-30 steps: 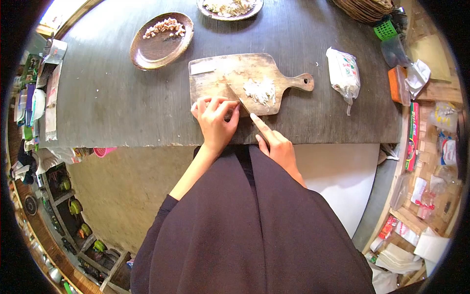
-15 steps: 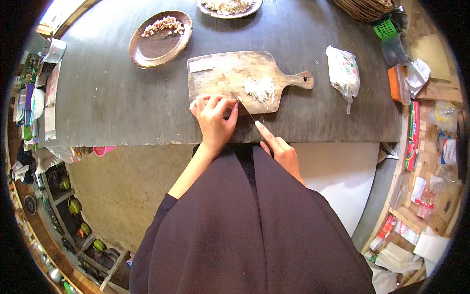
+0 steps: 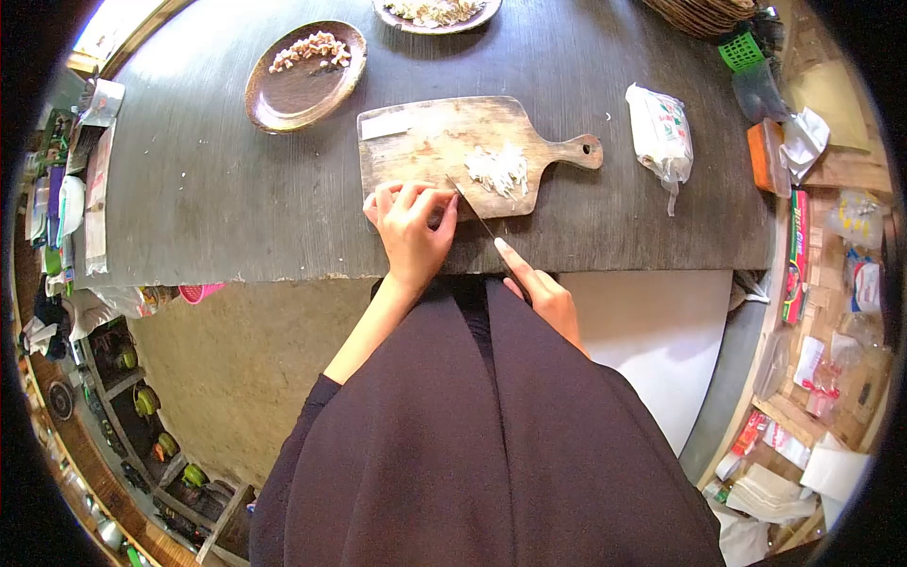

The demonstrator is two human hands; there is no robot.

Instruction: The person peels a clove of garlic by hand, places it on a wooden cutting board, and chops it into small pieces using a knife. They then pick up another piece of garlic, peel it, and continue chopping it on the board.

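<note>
My right hand (image 3: 543,295) grips a knife (image 3: 479,216) by its handle, index finger stretched along the top. The blade slants up and left over the near edge of a wooden cutting board (image 3: 420,151), its tip close to my left fingertips. My left hand (image 3: 412,230) is closed in a pinch at the board's near left edge; whatever it holds is hidden under the fingers. Thin white slivers (image 3: 498,171) lie in a small heap on the board, just right of the blade. A pale flat rectangular strip (image 3: 385,125) rests at the board's far left corner.
Beyond the board on the dark table (image 3: 208,208) stand a brown plate (image 3: 298,99) with small chopped pieces and another plate (image 3: 436,31) of pale shreds. A white plastic packet (image 3: 659,134) lies to the right. An orange box (image 3: 768,156) sits at the right edge.
A small white piece seen beside the blade near my left thumb no longer shows. The knife and my right hand have shifted very slightly; my left hand keeps its pinch.
</note>
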